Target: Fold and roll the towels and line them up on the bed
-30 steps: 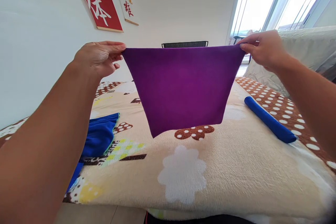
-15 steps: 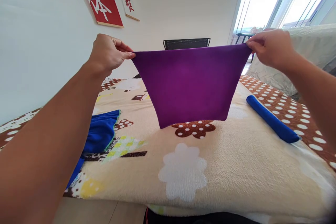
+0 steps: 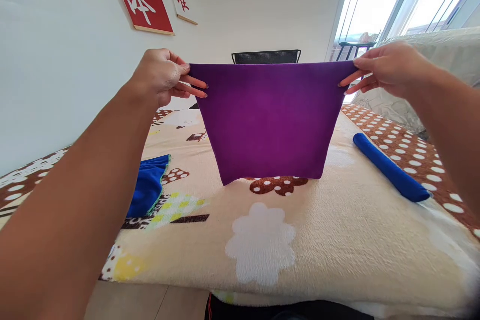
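Over the patterned blanket [image 3: 330,245], we hold a purple cloth [image 3: 270,125] spread by its two upper corners.
Our left hand [image 3: 161,75] and right hand [image 3: 393,70] each pinch one corner between thumb and finger, other fingers loosely spread, likely so the cloth hangs flat with a straight top edge; whether its lower edge touches the blanket, we cannot tell. Only the top of the black chair [image 3: 266,57] shows behind it. Our left forearm [image 3: 112,160] hides part of the blue cloth [image 3: 149,187], while the slim blue roll [image 3: 392,167] rests clear on the right.
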`<state>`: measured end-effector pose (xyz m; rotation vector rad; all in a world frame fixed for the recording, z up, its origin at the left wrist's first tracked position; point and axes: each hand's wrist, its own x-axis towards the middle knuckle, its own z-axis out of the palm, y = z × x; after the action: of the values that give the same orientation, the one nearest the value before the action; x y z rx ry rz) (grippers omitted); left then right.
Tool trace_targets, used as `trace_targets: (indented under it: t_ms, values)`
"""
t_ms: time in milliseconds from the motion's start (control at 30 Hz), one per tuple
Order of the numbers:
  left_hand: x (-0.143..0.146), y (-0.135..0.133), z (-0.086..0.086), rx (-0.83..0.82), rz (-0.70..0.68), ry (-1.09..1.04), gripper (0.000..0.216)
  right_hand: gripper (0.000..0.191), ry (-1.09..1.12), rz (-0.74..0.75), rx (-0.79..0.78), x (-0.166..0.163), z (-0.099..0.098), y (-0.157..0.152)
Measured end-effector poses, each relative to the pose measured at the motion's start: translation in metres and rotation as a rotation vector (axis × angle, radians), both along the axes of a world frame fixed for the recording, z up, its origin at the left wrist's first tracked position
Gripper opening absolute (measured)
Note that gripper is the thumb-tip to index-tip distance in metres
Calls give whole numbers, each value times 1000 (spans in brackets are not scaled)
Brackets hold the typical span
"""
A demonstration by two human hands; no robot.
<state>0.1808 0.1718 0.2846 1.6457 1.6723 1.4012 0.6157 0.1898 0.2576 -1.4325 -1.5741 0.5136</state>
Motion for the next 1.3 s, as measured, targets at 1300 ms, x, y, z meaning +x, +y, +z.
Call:
trace_targets:
  t_ms: [1300]
  values:
    - [-30, -188, -240, -540, -675, 770, 17, 38, -518, 517, -494, 59, -250, -196]
